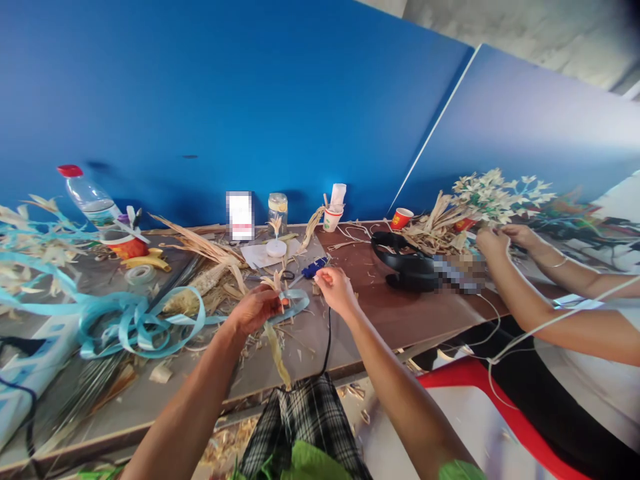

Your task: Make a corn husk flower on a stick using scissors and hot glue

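My left hand is closed around a small bundle of dried corn-husk strips that hangs down toward my lap. A light blue ribbon loops from this bundle toward my right hand, whose fingers are pinched on the ribbon's end. More of the same ribbon lies in a loose tangle on the table to the left. A blue glue gun rests just beyond my hands, its black cord running down over the table edge.
Dried husks, a corn cob, a tape roll, a water bottle, a jar and paper cups crowd the brown table. A person at the right handles a husk-flower bouquet beside a black headset.
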Available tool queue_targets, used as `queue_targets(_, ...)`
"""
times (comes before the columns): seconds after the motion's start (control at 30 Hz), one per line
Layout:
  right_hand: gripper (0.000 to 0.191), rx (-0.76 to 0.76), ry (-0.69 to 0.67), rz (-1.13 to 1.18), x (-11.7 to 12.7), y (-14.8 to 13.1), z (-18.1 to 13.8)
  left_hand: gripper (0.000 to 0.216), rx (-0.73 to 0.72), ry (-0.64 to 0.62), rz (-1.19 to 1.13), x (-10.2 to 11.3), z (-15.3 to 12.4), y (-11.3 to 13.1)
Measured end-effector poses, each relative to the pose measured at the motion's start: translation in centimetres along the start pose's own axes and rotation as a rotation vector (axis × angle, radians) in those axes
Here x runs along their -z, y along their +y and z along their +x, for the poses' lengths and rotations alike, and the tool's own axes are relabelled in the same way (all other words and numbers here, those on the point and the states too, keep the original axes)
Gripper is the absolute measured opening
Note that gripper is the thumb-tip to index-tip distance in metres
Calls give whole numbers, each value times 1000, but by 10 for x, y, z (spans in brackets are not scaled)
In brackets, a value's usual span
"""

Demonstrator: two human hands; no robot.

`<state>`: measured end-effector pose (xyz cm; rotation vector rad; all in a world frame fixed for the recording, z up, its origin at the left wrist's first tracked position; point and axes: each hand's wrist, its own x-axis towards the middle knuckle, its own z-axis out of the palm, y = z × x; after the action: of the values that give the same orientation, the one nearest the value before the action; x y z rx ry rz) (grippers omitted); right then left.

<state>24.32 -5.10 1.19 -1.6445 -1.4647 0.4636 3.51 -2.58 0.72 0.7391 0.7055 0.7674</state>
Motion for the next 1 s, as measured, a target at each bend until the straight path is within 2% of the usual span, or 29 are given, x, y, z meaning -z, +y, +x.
queue_targets(0.13, 28, -97, -63, -405, 9, 9, 8, 10, 51, -5, 7, 0, 0, -1)
queue_targets(0.23, 40, -140, -148, -586, 8, 9, 10, 12, 53, 3, -13, 2, 2, -3)
queue_targets(0.4, 47, -147, -226, -673, 5, 5, 15, 13, 33, 18, -22, 4, 4, -5)
queue_targets(0.53, 54, -162, -213, -675, 3, 5, 21, 11, 26, 1, -15, 2, 3, -4)
queue_targets(0.67, 53, -185, -234, -631, -1, 10, 27, 9, 17, 0, -23, 2, 1, -2)
queue_targets(0.8, 38, -207, -243, -512, -3, 20, 36, 12, 20, -2, -34, 2, 0, -1)
queue_targets(0.9, 24, -241, -183, -190, 1, 27, 43, 12, -2, 6, -63, 3, -1, 0)
queue_targets(1.0, 21, -331, -123, 182, 12, 31, 42, 11, -32, 4, -106, 3, 0, 0)
